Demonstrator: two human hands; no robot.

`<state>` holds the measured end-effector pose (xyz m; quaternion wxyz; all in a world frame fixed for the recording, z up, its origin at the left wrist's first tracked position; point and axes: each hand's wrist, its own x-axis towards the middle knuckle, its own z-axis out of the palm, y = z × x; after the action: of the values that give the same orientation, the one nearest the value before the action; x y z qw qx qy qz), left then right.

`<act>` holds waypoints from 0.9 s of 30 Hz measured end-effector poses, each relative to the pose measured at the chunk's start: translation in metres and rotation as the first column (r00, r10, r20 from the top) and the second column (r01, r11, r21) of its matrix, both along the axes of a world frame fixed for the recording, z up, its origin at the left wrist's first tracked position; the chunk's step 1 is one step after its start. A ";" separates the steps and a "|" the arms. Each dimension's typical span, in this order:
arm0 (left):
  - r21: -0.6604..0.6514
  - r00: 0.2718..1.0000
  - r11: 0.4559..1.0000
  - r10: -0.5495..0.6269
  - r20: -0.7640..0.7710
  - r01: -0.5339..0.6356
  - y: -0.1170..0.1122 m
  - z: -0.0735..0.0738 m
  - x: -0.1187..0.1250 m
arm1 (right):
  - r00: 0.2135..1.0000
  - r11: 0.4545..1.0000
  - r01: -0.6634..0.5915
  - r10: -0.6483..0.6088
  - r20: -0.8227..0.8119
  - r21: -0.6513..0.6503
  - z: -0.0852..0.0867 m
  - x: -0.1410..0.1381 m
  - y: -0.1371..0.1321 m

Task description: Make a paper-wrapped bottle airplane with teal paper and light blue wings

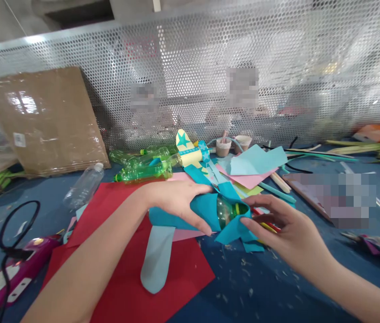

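A plastic bottle (224,212) with a green cap lies on its side, its body wrapped in blue paper (203,207). My left hand (176,201) lies over the wrapped body and grips it from above, thumb on the near side. At the cap end, my right hand (275,220) pinches a curled blue paper strip (246,210) that loops round the neck. The far fingers of that hand are partly hidden. A pale blue rounded paper piece (158,260) sticks out from the bottle toward me. Behind it stands a yellow paper-covered bottle (190,157) with blue stars.
Red paper sheets (119,287) lie under the bottle. Green bottles (143,171) and a clear bottle (84,186) lie farther back. A magenta device (25,264) with a black cord is left, a phone-like slab (324,197) right. Cardboard (49,121) leans against a perforated metal screen (190,67).
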<state>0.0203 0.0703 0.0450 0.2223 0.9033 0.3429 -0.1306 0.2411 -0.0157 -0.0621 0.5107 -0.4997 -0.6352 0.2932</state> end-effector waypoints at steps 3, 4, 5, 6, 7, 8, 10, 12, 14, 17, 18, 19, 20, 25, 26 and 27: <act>0.061 0.998 0.997 0.047 0.038 -0.049 -0.006 -0.001 0.002 | 1.000 1.000 0.000 0.000 0.006 0.007 0.002 0.000 0.000; 0.090 0.995 0.994 0.059 0.074 -0.066 -0.009 -0.001 0.004 | 1.000 1.000 -0.002 0.002 0.010 0.022 0.003 -0.001 -0.001; 0.118 0.991 0.990 0.065 0.115 -0.078 -0.012 -0.002 0.006 | 1.000 0.999 -0.004 0.004 0.014 0.040 0.004 -0.001 -0.001; 0.142 0.987 0.986 0.066 0.147 -0.087 -0.015 -0.002 0.008 | 1.000 0.998 -0.006 0.005 0.019 0.060 0.005 -0.002 -0.001; 0.151 0.984 0.984 0.071 0.161 -0.095 -0.019 -0.003 0.011 | 1.000 0.997 -0.007 0.005 0.023 0.077 0.007 -0.002 -0.001; 0.148 0.984 0.984 0.078 0.158 -0.101 -0.022 -0.003 0.013 | 1.000 0.996 -0.008 0.006 0.026 0.089 0.008 -0.003 -0.002; 0.101 0.987 0.987 0.116 0.116 -0.128 -0.027 -0.003 0.018 | 1.000 0.995 -0.011 0.008 0.022 0.102 0.009 -0.004 -0.001; 0.053 0.984 0.987 0.147 0.099 -0.153 -0.029 -0.002 0.020 | 1.000 0.994 -0.017 0.016 0.012 0.110 0.010 -0.004 -0.001; 0.032 0.980 0.986 0.159 0.119 -0.164 -0.029 -0.002 0.021 | 1.000 0.992 -0.022 0.021 0.010 0.125 0.010 -0.005 0.000; 0.012 0.984 0.995 0.095 0.154 -0.098 -0.026 -0.002 0.017 | 0.999 0.990 -0.036 0.035 0.009 0.139 0.010 -0.004 0.002; 0.002 0.985 0.998 0.067 0.162 -0.068 -0.024 -0.003 0.015 | 0.999 0.989 -0.043 0.043 0.003 0.143 0.010 -0.005 0.002; -0.007 0.985 0.999 0.044 0.169 -0.043 -0.021 -0.003 0.013 | 0.999 0.988 -0.048 0.051 -0.011 0.149 0.010 -0.005 0.003; -0.016 0.984 1.000 0.027 0.176 -0.025 -0.018 -0.004 0.011 | 0.998 0.987 -0.053 0.058 -0.032 0.154 0.009 -0.005 0.003; -0.111 0.970 0.993 -0.007 0.245 0.035 -0.007 -0.005 0.007 | 0.994 0.975 -0.065 0.083 -0.077 0.213 0.010 -0.005 0.005; -0.132 0.964 0.990 -0.006 0.264 0.042 -0.006 -0.004 0.007 | 0.994 0.969 -0.076 0.091 -0.055 0.234 0.010 -0.005 0.005; -0.146 0.960 0.988 -0.001 0.278 0.043 -0.005 -0.004 0.006 | 0.994 0.963 -0.086 0.099 -0.037 0.257 0.011 -0.005 0.005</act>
<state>0.0263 0.0651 0.0415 0.3344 0.8970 0.2875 -0.0307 0.2362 -0.0110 -0.0514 0.5720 -0.3924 -0.6775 0.2448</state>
